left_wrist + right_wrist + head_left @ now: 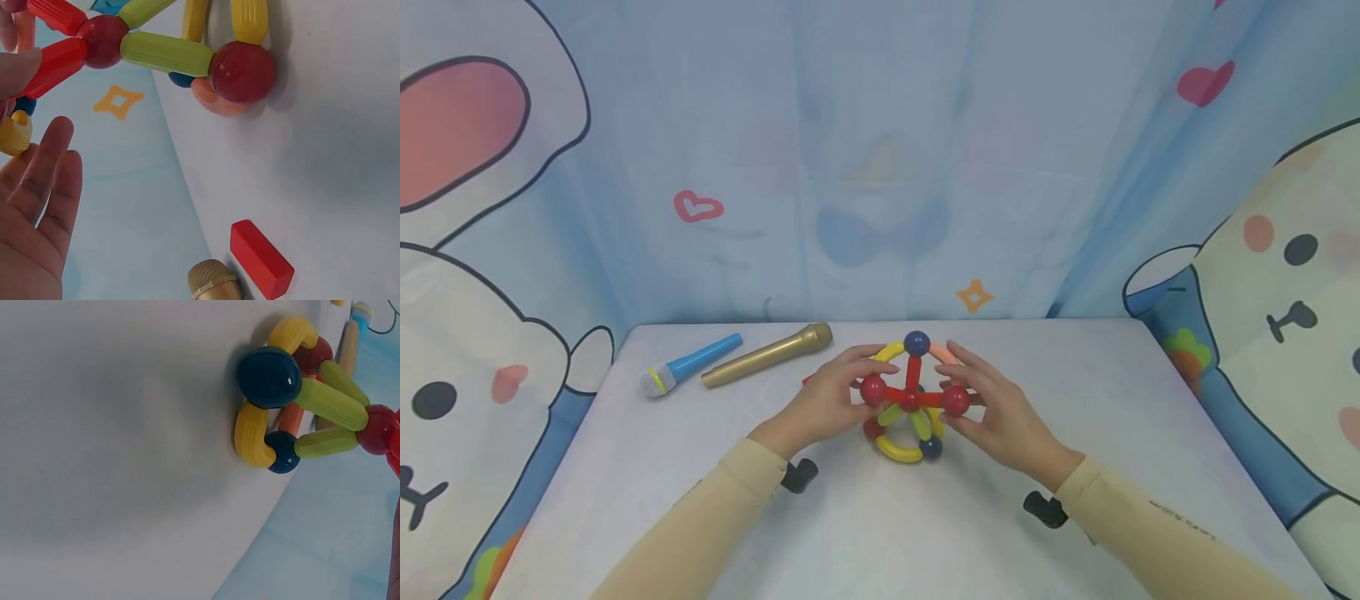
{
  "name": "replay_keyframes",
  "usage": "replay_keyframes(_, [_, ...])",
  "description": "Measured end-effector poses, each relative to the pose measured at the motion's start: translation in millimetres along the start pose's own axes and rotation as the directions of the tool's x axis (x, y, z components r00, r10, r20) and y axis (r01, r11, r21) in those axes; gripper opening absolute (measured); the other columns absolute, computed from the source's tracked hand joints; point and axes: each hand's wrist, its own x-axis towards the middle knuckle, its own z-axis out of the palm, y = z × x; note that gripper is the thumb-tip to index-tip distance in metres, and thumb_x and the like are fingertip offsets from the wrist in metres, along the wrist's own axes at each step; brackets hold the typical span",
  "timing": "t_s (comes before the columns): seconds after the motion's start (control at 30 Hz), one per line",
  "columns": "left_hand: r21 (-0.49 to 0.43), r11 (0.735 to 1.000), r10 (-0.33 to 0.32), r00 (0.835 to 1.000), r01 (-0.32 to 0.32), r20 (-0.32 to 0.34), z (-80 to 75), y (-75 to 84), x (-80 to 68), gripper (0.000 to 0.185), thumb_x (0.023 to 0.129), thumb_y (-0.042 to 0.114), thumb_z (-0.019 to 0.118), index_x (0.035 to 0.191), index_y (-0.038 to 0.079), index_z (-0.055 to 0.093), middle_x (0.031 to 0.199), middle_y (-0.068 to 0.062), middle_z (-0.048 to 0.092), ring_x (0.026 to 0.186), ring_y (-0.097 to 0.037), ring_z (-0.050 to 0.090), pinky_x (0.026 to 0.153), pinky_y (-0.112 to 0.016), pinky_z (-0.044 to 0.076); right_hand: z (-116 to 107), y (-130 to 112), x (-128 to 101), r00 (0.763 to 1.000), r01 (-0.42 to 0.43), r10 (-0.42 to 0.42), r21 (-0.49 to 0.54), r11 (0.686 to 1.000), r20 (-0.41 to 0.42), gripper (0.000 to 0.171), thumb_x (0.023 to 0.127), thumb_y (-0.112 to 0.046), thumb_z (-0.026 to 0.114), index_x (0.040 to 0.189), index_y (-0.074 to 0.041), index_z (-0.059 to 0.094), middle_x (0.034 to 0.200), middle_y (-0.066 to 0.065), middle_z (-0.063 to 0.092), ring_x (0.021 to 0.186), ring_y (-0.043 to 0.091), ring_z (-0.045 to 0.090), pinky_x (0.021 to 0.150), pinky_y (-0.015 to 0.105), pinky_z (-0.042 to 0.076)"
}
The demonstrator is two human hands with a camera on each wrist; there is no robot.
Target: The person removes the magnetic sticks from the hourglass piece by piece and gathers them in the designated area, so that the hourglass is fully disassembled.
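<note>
At the far left of the desk (925,542) lies a blue mic (691,363), its head toward the near left. Just right of it lies a gold mic (767,356), its head toward the far right. Right of that, a red block (261,259) lies beside the gold mic's head, mostly hidden behind the left hand in the head view.

The left hand (831,396) comes in from the near left, a black camera (800,476) at its wrist. Thumb and fingers pinch the toy (910,402) at its left red ball (873,389).

The toy is right of the mics, between the two hands, which are apart. From its middle, red rods (913,372) spread to the left red ball, a far navy ball (917,342) and a right red ball (956,400). A yellow curve (889,351) and a pink curve (943,354) run along the far side. Green rods (921,422) drop to a lower ring (898,450) of curves and balls, with the desk showing through its middle. I cannot tell whether the ring touches the desk.

The right hand (1000,408), coming from the near right, grips the right red ball between thumb and fingers.
</note>
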Motion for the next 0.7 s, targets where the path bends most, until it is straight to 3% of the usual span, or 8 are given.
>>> replay_keyframes(0.27, [0.074, 0.997, 0.019, 1.000, -0.019, -0.010, 3.7, -2.2, 3.7, 0.062, 0.082, 0.009, 0.083, 0.135, 0.030, 0.060, 0.154, 0.005, 0.040, 0.138, -0.019, 0.042, 0.096, -0.039, 0.049, 4.0, 0.1, -0.3, 1.000, -0.026, 0.026, 0.058, 0.998, 0.002, 0.072, 0.076, 0.002, 0.085, 0.139, -0.012, 0.054, 0.159, 0.009, 0.031, 0.111, 0.020, 0.066, 0.084, 0.032, 0.055])
replay_keyframes(0.43, [0.120, 0.992, 0.032, 0.999, -0.030, -0.013, 4.9, -1.0, 4.0, 0.060, 0.082, 0.010, 0.083, 0.135, 0.029, 0.060, 0.152, 0.003, 0.043, 0.135, -0.018, 0.045, 0.095, -0.036, 0.050, 3.8, 0.6, -0.8, 1.000, -0.021, 0.021, 0.035, 0.999, -0.013, 0.072, 0.075, 0.002, 0.086, 0.139, -0.011, 0.054, 0.159, 0.008, 0.032, 0.110, 0.021, 0.066, 0.083, 0.033, 0.056])
replay_keyframes(0.7, [0.102, 0.993, 0.056, 0.998, -0.053, -0.036, 4.6, 3.1, 1.5, 0.053, 0.082, 0.013, 0.083, 0.130, 0.024, 0.065, 0.155, 0.006, 0.037, 0.136, -0.018, 0.043, 0.095, -0.036, 0.050, 2.1, -0.2, -3.7, 1.000, -0.014, 0.014, -0.001, 1.000, -0.025, 0.074, 0.074, -0.003, 0.088, 0.139, -0.014, 0.053, 0.159, 0.005, 0.032, 0.116, 0.023, 0.062, 0.082, 0.033, 0.056])
